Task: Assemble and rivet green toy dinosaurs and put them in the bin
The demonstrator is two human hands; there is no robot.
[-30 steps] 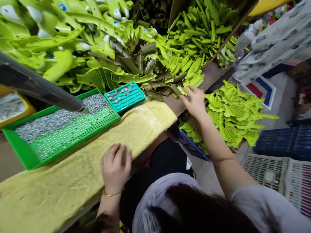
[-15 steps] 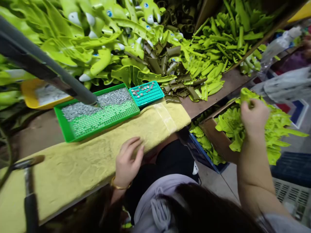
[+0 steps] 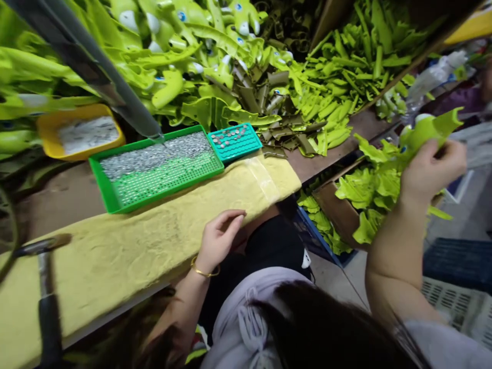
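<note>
Light was bright and even, seemingly from overhead, with soft shadows beneath the green tray (image 3: 115, 202). Wide-angle distortion bent the frame's edges. The right hand (image 3: 430, 169) and far right background were motion-blurred.

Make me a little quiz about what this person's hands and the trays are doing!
1. True or false: the right hand holds a lime-green plastic part raised above the box of green parts.
2. What does the left hand rest on?
A. the yellow cloth
B. the hammer
C. the teal tray
3. Fill the gap: the big green tray holds a heap of small ____ pieces.

Key: 1 true; 2 A; 3 silver metal.
</note>
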